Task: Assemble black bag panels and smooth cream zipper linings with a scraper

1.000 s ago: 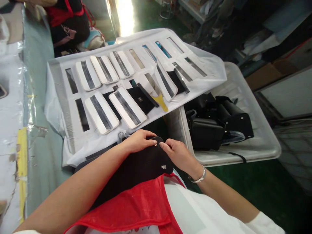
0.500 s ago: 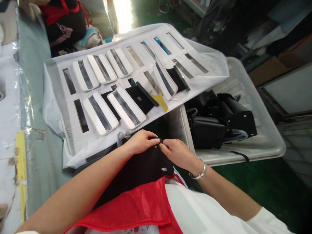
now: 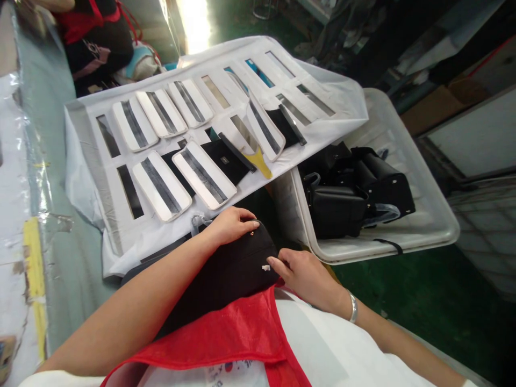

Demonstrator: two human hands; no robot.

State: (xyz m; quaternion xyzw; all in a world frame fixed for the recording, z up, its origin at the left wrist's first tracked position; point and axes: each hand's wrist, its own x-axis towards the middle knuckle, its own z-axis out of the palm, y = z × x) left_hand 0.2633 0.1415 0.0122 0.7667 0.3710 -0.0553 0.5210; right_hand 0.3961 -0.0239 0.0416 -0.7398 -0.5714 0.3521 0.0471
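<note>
On the person's lap, over a red cloth [image 3: 209,344], lies a black bag [image 3: 217,279]. The left hand [image 3: 229,226] grips its top edge with curled fingers beside a small metal stud [image 3: 252,234], while the right hand [image 3: 304,279] has moved away from there to the bag's lower corner, its bent fingers by a white tag [image 3: 265,267], though any pinch cannot be told. Beyond lie a white sheet [image 3: 83,215] of striped panels and a plastic tub [image 3: 423,234] holding more black bags [image 3: 336,212].

Handbags [image 3: 336,212] lie in a plastic tub [image 3: 427,231] beside a sheet of panels [image 3: 322,91].
</note>
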